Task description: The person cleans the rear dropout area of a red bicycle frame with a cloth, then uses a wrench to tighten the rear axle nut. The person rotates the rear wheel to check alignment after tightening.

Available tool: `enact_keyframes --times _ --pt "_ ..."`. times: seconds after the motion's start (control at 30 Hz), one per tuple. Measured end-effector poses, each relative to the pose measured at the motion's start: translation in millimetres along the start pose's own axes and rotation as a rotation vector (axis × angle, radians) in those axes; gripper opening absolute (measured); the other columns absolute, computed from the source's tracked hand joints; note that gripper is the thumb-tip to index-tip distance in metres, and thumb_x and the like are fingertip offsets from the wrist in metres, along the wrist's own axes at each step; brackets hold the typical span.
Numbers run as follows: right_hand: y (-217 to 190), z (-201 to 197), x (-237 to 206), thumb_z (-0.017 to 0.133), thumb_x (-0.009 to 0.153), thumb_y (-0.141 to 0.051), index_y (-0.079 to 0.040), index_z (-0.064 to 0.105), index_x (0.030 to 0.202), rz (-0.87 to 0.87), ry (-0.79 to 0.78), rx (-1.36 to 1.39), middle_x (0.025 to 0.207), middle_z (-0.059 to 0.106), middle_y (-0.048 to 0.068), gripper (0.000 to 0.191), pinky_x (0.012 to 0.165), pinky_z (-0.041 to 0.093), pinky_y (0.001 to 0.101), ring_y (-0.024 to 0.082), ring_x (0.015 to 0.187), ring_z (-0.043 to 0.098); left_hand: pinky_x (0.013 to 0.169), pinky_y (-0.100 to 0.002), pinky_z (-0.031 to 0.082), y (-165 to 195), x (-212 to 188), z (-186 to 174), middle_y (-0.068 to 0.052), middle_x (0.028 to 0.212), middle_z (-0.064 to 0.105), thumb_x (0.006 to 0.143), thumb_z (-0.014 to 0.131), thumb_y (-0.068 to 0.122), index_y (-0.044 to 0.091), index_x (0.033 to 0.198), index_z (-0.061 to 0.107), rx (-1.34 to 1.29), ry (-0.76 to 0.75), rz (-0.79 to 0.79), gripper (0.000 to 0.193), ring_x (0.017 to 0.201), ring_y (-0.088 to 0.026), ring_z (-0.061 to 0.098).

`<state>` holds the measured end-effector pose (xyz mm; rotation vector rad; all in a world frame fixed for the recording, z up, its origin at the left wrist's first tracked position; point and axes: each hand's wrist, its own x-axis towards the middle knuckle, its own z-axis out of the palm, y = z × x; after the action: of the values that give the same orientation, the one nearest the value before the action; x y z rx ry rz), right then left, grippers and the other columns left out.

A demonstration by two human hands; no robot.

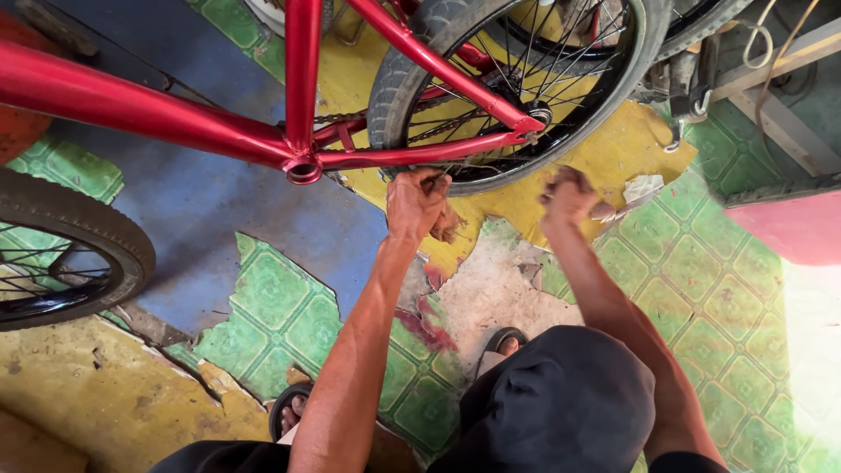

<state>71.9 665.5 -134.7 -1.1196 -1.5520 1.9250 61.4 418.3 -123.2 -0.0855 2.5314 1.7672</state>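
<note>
The worn floor covering [289, 307] lies under the rear wheel [517, 88] of the red bicycle frame [158, 118]. My left hand [417, 201] pinches its tyre; my right hand [569, 197] is clenched just below — I judge the rubber stiff, best gripped at the rim edge.

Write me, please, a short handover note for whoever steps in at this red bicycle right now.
Left hand: closed at the lower edge of the rear wheel, near the chain stay of the red frame; what it grips is unclear.
Right hand: closed, just below the same tyre; contents not visible.
The bicycle stands over the worn floor, front wheel at left.
Done: both hands are at the rear wheel.
Left: cannot tell from here; check wheel and chain.
</note>
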Motion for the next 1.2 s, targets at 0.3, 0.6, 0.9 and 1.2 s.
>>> enact_keyframes --times 0.3,0.6,0.9,1.2 --pt "-30 -108 59 0.052 0.096 -0.009 -0.010 0.065 0.093 -0.030 0.345 0.088 0.074 0.059 0.004 0.013 0.042 0.037 0.0295 0.014 0.049 0.051 0.051 -0.030 0.052 -30 11 22 -0.010 0.074 0.075 0.089 0.075 0.008 -0.004 0.090 0.074 -0.637 -0.127 -0.381 0.012 0.059 -0.012 0.064" --pt "-49 -186 74 0.059 0.093 -0.008 -0.019 0.054 0.091 -0.018 0.502 0.094 0.067 0.053 0.002 0.012 0.046 0.028 0.0302 0.016 0.053 0.047 0.057 -0.029 0.058 -42 18 28 -0.012 0.080 0.076 0.087 0.077 0.001 -0.001 0.085 0.073 -0.881 -0.153 -0.503 0.005 0.066 -0.016 0.071" --pt "-54 -223 74 0.056 0.090 -0.009 -0.014 0.056 0.093 0.066 0.677 0.210 0.073 0.058 0.007 0.006 0.046 0.035 0.0336 0.018 0.056 0.053 0.065 -0.033 0.064 -36 12 23 -0.009 0.081 0.075 0.085 0.069 0.002 -0.001 0.091 0.073 -1.118 -0.149 -0.480 0.007 0.071 -0.017 0.076" --pt "-54 -233 70 0.054 0.090 -0.002 -0.011 0.047 0.096 -0.016 0.593 0.019 0.076 0.055 0.006 0.012 0.050 0.031 0.0337 0.016 0.059 0.048 0.048 -0.027 0.043 -20 -2 11 -0.002 0.069 0.067 0.093 0.079 0.017 -0.003 0.083 0.071 -0.793 -0.047 -0.204 0.023 0.052 -0.008 0.051"
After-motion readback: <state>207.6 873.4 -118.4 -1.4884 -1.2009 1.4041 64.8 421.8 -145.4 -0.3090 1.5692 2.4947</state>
